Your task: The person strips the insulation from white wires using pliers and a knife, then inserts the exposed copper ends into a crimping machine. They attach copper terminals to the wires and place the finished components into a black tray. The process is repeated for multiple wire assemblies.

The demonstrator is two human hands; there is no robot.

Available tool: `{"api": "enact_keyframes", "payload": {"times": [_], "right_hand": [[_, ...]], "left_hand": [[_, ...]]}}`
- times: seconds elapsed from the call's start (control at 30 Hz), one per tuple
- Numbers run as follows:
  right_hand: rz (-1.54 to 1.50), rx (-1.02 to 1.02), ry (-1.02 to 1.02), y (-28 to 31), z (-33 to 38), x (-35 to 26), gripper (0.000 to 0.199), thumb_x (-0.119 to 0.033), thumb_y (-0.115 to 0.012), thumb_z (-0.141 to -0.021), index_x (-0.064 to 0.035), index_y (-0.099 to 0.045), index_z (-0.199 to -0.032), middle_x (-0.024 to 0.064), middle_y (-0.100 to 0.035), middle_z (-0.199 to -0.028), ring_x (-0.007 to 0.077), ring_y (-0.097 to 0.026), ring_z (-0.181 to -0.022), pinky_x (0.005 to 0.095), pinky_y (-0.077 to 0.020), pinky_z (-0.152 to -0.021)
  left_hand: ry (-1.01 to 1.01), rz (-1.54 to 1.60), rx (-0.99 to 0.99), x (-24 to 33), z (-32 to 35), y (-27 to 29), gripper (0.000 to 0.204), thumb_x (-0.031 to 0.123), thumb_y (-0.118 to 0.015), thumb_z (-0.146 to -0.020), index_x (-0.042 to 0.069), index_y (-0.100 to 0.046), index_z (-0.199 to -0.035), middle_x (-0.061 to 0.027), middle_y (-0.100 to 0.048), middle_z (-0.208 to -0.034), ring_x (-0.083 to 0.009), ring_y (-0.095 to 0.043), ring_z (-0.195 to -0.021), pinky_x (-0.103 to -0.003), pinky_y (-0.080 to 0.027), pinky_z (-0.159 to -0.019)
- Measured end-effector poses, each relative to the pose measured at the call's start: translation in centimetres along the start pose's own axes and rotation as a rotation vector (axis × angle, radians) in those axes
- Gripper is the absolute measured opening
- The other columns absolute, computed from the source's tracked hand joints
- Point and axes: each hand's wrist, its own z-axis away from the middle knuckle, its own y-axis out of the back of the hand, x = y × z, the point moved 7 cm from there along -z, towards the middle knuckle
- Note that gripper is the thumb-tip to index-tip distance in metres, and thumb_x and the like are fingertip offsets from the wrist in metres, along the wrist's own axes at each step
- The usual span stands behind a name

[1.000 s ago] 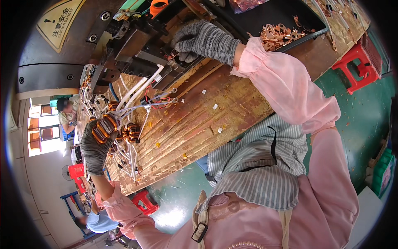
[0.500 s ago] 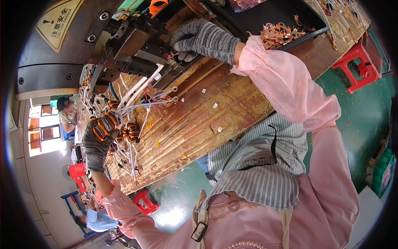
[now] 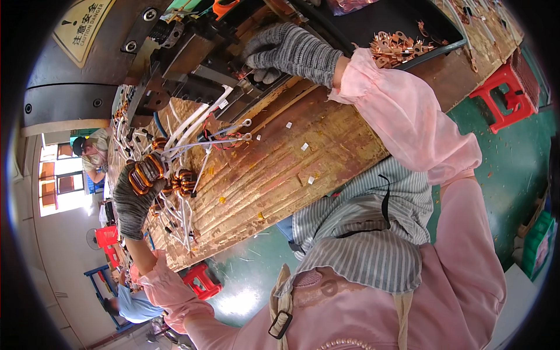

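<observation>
My left hand [image 3: 135, 201], in a grey knitted glove, is closed around a coil [image 3: 147, 174] wound with copper-coloured wire. Thick white leads [image 3: 192, 119] run from the coil toward the press tooling [image 3: 201, 81]. Thin leads with ring terminals [image 3: 247, 123] spread over the wooden bench beside them. At the tooling, my right hand [image 3: 286, 53], gloved alike, has its fingers bent together on a small copper-coloured piece [image 3: 241, 74]. Most of that piece is hidden by the fingers and the metal. A second coil [image 3: 183, 182] lies next to the left hand.
A black tray [image 3: 417, 57] with copper lugs [image 3: 392, 48] stands at the far right. The dark machine body [image 3: 73, 70] bears a yellow warning label. White scraps [image 3: 304, 146] dot the bench [image 3: 274, 181]. Red stools [image 3: 507, 93] and other people [image 3: 93, 151] are beyond it.
My left hand and the coil have shifted slightly left. The white leads' ends sit a little closer to my right fingers. My right hand stays at the tooling with its fingers closed.
</observation>
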Motion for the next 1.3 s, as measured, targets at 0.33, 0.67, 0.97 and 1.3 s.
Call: {"api": "enact_keyframes", "payload": {"times": [0.33, 0.67, 0.97, 1.3], "right_hand": [[0.269, 0.13, 0.041, 2.0, 1.2, -1.3, 0.023, -0.016, -0.059, -0.084, -0.0013, -0.058, -0.102, 0.0088, -0.063, -0.083, 0.0137, -0.064, -0.069, 0.0225, -0.0544, -0.06], [0.015, 0.256, 0.045, 3.4, 4.7, -4.6, 0.01, -0.01, -0.055, -0.085, -0.0034, -0.056, -0.077, 0.0037, -0.056, -0.068, 0.0147, -0.055, -0.057, 0.0252, -0.0473, -0.054], [0.134, 0.2, 0.17, 4.5, 6.3, -3.5, 0.022, -0.018, -0.058, -0.085, -0.0015, -0.059, -0.1, 0.0078, -0.064, -0.079, 0.0129, -0.063, -0.066, 0.0231, -0.0529, -0.056], [0.332, 0.091, 0.007, 3.0, 10.1, -2.7, 0.034, -0.035, -0.056, -0.085, -0.0044, -0.06, -0.1, 0.0073, -0.063, -0.078, 0.0135, -0.061, -0.066, 0.0259, -0.0505, -0.057]], "left_hand": [[-0.047, -0.003, -0.001, 0.7, -0.3, -0.2, 0.045, 0.01, -0.076, -0.067, 0.003, -0.052, -0.105, -0.0032, -0.061, -0.095, -0.0116, -0.056, -0.085, -0.025, -0.045, -0.077], [-0.06, 0.018, 0.02, -0.1, -0.7, -0.4, 0.052, 0.013, -0.079, -0.063, 0.002, -0.051, -0.106, -0.0064, -0.063, -0.094, -0.0113, -0.059, -0.084, -0.025, -0.048, -0.076], [-0.003, 0.086, -0.028, -0.9, -1.1, -1.5, 0.048, 0.008, -0.075, -0.068, 0.002, -0.05, -0.109, -0.0049, -0.06, -0.101, -0.0121, -0.057, -0.09, -0.026, -0.046, -0.08], [-0.223, 0.15, 0.149, -1.2, 5.0, -1.7, 0.057, 0.003, -0.075, -0.061, 0.003, -0.049, -0.111, -0.0068, -0.056, -0.109, -0.0167, -0.053, -0.098, -0.029, -0.043, -0.087]]}}
